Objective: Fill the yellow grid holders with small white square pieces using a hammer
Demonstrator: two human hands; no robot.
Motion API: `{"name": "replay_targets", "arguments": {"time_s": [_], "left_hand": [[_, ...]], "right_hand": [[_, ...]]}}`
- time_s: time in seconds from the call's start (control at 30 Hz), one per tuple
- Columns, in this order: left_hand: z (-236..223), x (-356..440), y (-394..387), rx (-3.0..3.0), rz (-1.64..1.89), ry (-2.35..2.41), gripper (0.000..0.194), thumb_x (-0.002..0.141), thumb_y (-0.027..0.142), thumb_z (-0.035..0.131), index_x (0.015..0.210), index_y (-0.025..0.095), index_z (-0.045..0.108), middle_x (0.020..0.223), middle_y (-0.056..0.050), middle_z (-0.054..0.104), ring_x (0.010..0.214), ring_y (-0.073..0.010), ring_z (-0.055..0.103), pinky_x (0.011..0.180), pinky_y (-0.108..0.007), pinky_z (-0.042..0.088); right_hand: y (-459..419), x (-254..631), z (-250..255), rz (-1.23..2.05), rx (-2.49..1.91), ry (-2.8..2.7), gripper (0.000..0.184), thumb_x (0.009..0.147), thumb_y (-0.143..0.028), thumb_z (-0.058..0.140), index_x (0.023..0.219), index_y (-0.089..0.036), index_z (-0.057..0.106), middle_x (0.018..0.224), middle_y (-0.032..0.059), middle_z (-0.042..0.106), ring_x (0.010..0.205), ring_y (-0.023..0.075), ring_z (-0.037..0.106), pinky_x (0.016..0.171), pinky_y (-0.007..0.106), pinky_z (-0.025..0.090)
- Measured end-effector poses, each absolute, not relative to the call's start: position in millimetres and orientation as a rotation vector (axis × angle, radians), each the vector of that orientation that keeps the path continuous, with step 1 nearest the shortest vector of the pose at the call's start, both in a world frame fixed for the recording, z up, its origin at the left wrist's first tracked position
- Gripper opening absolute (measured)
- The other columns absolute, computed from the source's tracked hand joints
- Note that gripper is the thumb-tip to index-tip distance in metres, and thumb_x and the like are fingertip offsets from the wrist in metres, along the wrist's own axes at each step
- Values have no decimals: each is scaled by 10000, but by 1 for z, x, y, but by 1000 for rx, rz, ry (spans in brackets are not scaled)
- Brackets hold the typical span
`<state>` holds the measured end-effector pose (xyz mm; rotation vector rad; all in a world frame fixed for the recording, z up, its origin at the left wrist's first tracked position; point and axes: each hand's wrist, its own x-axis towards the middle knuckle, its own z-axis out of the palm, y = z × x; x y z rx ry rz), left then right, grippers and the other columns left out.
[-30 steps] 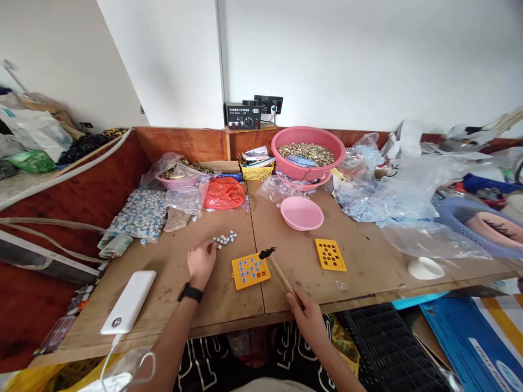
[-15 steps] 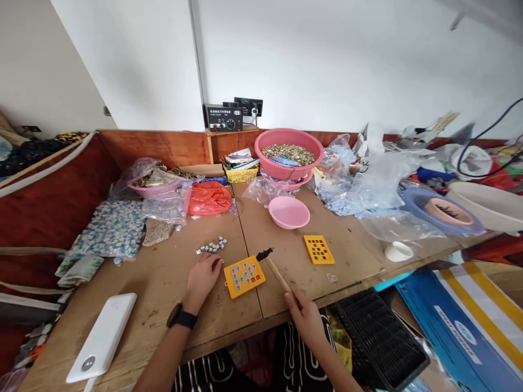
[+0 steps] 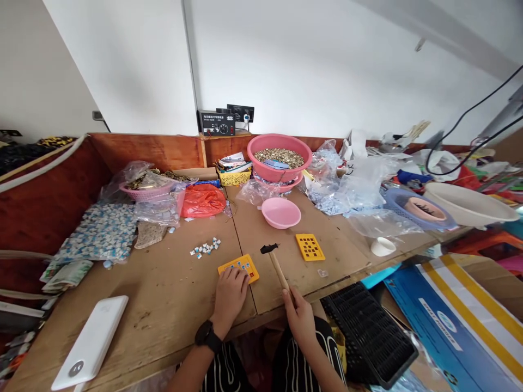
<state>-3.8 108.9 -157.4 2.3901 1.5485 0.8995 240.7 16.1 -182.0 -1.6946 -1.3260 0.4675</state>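
Left hand (image 3: pixel 230 296): fingers curved down over the near edge of a yellow tray (image 3: pixel 237 267), touching it and covering part of it; cannot tell if it is gripping. A black watch (image 3: pixel 207 336) sits on the wrist.

Right hand (image 3: pixel 300 321): closed around the lower end of the wooden handle of a small hammer (image 3: pixel 279 270).

Hammer: dark head (image 3: pixel 268 249) at the top of the handle, tilted away from the person, just right of the yellow tray.

Yellow tray: flat on the worktop (image 3: pixel 163 283), with small blue-and-white pieces set in its holes.

Nearby: a small cluster of loose white-and-blue pieces (image 3: pixel 205 247) lies just beyond the yellow tray. A second yellow tray (image 3: pixel 310 247), with dark square holes, lies right of the hammer.

Rest of worktop: a pink bowl (image 3: pixel 281 213), and behind it a larger pink basin (image 3: pixel 279 158) heaped with small metallic bits. To the left, a spread of blue-and-white pieces (image 3: pixel 98 233) and an orange bag (image 3: pixel 203 200). To the right, clear plastic bags (image 3: pixel 359 185), a white cup (image 3: pixel 383 246) and a blue basket (image 3: pixel 417 212). A white power bank (image 3: pixel 90 342) lies at the near left.

Back wall: a black power unit (image 3: pixel 216 123) on a ledge.
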Motion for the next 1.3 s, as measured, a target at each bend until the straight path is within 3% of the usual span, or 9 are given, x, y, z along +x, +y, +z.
{"name": "replay_targets", "arguments": {"time_s": [0.13,0.4,0.5,0.63,0.73,0.87,0.97,1.13,1.3], "left_hand": [[-156,-7,111,2420,876,1501,253,1152,273,579,1015,261,792,1121,-99,798,1115,-331,709,1052,-550,595],[-156,-4,93,2448,831,1552,207,1139,256,614,1040,267,796,1129,-96,809,1160,-330,720,1084,-544,581],[-158,-3,84,2375,899,1696,196,1143,353,631,1207,284,803,1260,-115,807,1221,-351,721,1093,-547,577],[-158,-17,70,2250,1032,1856,404,1092,486,708,1434,274,747,1396,-159,768,1287,-391,699,1087,-556,575],[-158,-30,56,2191,1099,1909,400,1067,466,707,1422,283,742,1391,-163,758,1296,-396,691,1098,-557,566],[-158,-43,40,2159,1126,1915,353,1072,438,672,1385,295,748,1387,-151,769,1304,-379,702,1106,-535,564],[-158,-57,44,2106,1143,1933,314,1081,421,638,1335,293,772,1343,-138,810,1264,-367,738,1061,-515,575],[-158,-101,88,1814,1150,2141,310,1122,407,525,1167,265,797,1100,-103,881,957,-305,826,930,-438,591],[-160,-139,146,1775,1079,2184,351,1106,425,524,1205,243,808,1218,-130,884,1053,-317,841,966,-413,620]], "right_hand": [[14,241,-183,480,-1642,-1307,760,1132,-852,461,1178,-199,848,1028,170,894,967,359,878,846,378,678],[13,256,-172,607,-1542,-1435,759,1124,-860,488,1095,-217,889,963,155,898,883,354,880,769,375,698],[5,268,-164,597,-1516,-1541,691,1145,-804,505,1136,-238,901,1022,155,907,914,359,893,808,390,712],[-13,280,-153,633,-1437,-1667,493,1179,-646,565,1244,-284,892,1142,128,912,1013,331,900,857,359,718],[-26,280,-154,613,-1417,-1679,470,1199,-587,535,1317,-280,870,1220,139,902,1058,326,898,880,356,720],[-36,275,-164,583,-1494,-1689,527,1168,-679,546,1221,-283,890,1099,142,909,917,341,903,778,372,727],[-37,271,-166,628,-1519,-1611,522,1141,-712,587,1223,-294,890,1116,135,911,971,345,904,809,370,734],[-30,262,-165,670,-1541,-1424,613,1091,-777,644,1175,-226,900,1120,176,907,1003,366,889,854,371,727],[0,263,-171,666,-1561,-1340,711,1046,-840,669,1142,-173,895,957,158,886,812,327,833,734,351,683]]}}
